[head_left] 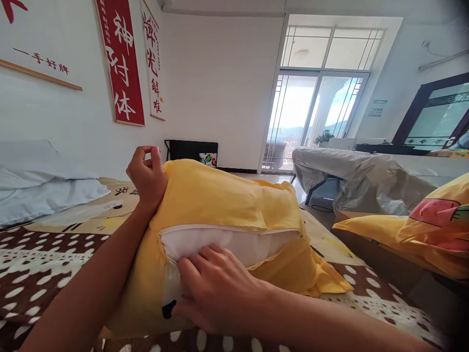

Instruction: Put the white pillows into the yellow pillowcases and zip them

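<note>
"Two hands, seen through the head camera I monitor remotely. How does the yellow cover (216, 195) lie?"

"Directly ahead of the person, on the patterned blanket (40, 293), long axis running left to right. Its opening (271, 239) follows that axis, baring the white filling (212, 236). I judge the right hand (218, 281) nearer: it sits at the opening's left end, whereas the left hand (148, 171) stands at the far left corner."

"And the fingers?"

"Right: bent, not spread, touching the filling (the thumb's contact is unclear, so I cannot tell whether it pinches anything). Left: curled, its wrist beside the cover; I see nothing in it, and cannot tell whether thumb and fingertips meet."
</note>
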Tool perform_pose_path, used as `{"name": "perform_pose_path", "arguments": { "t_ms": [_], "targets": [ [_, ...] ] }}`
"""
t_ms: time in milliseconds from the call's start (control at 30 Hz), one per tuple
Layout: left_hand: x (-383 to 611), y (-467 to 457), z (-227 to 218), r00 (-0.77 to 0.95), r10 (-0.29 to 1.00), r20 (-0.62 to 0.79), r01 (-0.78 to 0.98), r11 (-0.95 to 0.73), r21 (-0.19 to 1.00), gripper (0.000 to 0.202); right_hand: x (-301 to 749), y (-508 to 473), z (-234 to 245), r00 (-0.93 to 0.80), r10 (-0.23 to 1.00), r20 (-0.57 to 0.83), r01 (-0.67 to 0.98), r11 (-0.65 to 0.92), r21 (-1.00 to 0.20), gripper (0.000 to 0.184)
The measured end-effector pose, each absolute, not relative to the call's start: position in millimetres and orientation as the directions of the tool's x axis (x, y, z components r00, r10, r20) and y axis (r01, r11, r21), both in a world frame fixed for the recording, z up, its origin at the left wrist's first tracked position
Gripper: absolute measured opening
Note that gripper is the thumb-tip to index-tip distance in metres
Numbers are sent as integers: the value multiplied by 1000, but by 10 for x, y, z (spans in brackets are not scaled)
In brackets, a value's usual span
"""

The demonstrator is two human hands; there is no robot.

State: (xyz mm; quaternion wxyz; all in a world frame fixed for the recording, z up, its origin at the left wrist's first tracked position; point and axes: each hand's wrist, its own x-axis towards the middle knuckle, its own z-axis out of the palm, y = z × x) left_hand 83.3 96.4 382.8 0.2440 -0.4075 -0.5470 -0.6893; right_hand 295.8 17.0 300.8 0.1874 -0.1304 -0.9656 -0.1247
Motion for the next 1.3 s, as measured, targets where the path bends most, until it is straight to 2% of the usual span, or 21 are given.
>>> {"name": "perform_pose_path", "arguments": {
  "t_ms": [67,133,233,333,433,500,600,667,800,900,1000,1100,1200,1300],
  "targets": [
    [662,1024,3719,-584,120,803,776,-207,596,25,2921,110,2924,-906,340,251,368,927,71,29],
    [417,1099,3509,-665,159,730,728,-78,681,25,2918,107,2837,-895,411,175,413,910,-25,26],
    [91,1160,3119,-751,226,620,647,64,760,20,2949,190,2775,-864,472,176,456,881,-126,23],
    [-33,1091,2833,-719,316,619,671,85,736,17,2977,313,2774,-862,477,172,447,875,-188,18],
    [32,862,2730,-615,397,681,758,60,649,23,2962,433,2759,-859,482,175,437,867,-239,16],
    [127,647,2725,-450,576,683,839,10,544,30,2924,500,2738,-854,485,188,434,864,-257,15],
    [256,351,2727,-128,868,480,955,-24,296,34,2852,560,2723,-849,494,185,437,855,-277,14],
    [294,242,2710,-92,938,335,988,44,148,31,2817,557,2728,-847,497,190,436,853,-286,15],
    [298,262,2616,-256,944,209,966,253,44,17,2817,448,2727,-870,454,191,407,881,-241,17],
    [353,345,2540,-246,945,216,969,247,21,21,2862,370,2718,-912,367,181,329,921,-210,20],
    [475,361,2566,-203,927,316,977,171,128,25,2892,423,2752,-964,177,199,141,972,-186,17],
    [624,311,2745,-177,859,480,955,33,294,24,2868,590,2820,-946,16,324,-36,987,-155,22],
    [789,255,2997,-135,792,596,945,-79,318,21,2799,723,2847,-902,-14,431,-32,999,-36,29],
    [948,212,3196,-107,751,652,943,-132,306,21,2723,742,2818,-903,-58,425,-9,993,116,35]
  ]
}}
